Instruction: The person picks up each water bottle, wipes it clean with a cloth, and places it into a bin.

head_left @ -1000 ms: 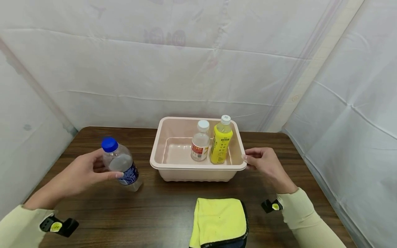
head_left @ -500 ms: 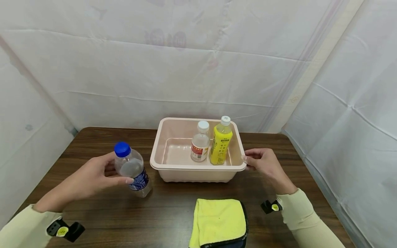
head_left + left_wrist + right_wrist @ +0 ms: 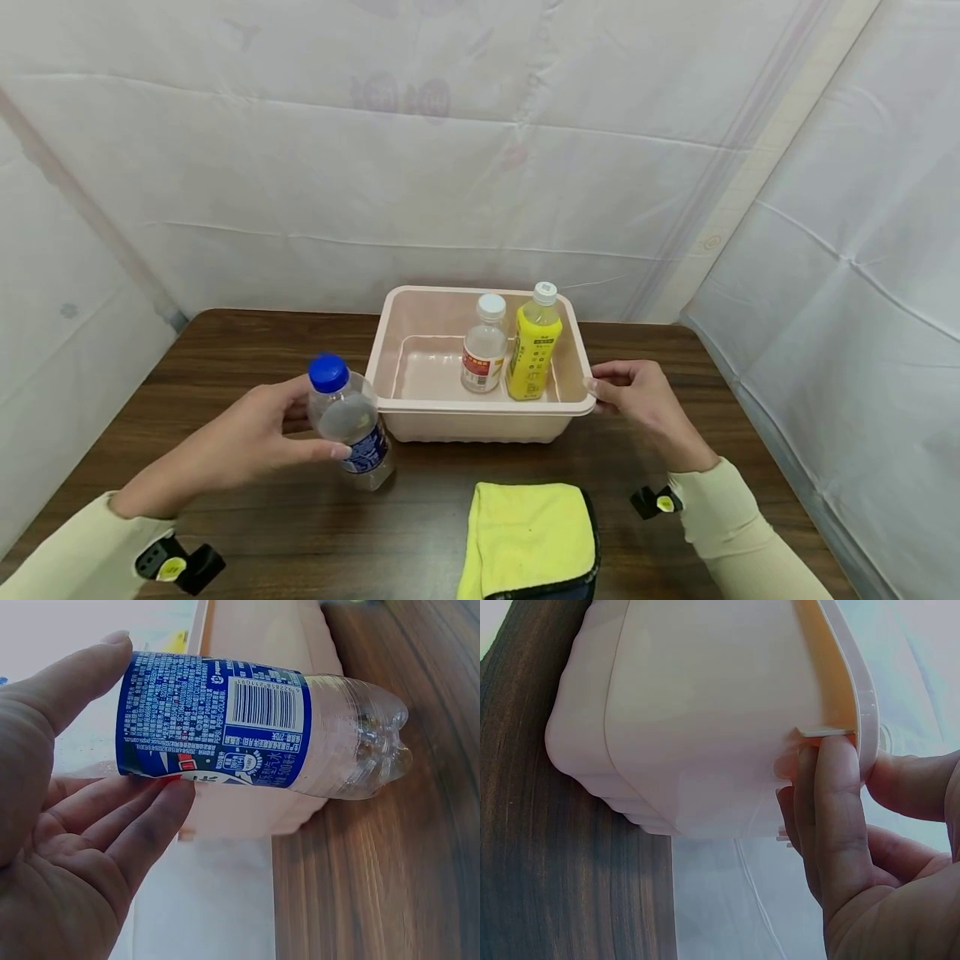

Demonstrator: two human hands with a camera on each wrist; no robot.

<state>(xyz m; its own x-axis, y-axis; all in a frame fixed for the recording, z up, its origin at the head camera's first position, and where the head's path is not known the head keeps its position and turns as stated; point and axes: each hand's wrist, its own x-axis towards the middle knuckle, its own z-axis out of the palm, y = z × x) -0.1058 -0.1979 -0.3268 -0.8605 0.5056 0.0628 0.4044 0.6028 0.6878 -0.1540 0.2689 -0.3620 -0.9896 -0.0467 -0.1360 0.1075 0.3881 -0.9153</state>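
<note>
In the head view my left hand (image 3: 251,446) grips a clear plastic bottle (image 3: 348,417) with a blue cap and blue label, slightly tilted, just left of a pale pink plastic basin (image 3: 476,423). The left wrist view shows thumb and fingers on opposite sides of the bottle's label (image 3: 217,724), its ribbed base above the wood. My right hand (image 3: 641,400) pinches the basin's right rim, thumb on top and fingers (image 3: 838,802) beneath the lip. Inside the basin stand a clear bottle (image 3: 484,342) with a white cap and red-and-white label, and a yellow-labelled bottle (image 3: 535,342).
A folded yellow cloth (image 3: 532,537) with dark edging lies on the dark wooden table (image 3: 420,533) in front of the basin. White sheeting (image 3: 337,167) rises behind the table and along both sides.
My left hand has carried the blue-capped bottle rightward and a little nearer to me, up close to the basin's left side. The right hand keeps its hold on the rim.
</note>
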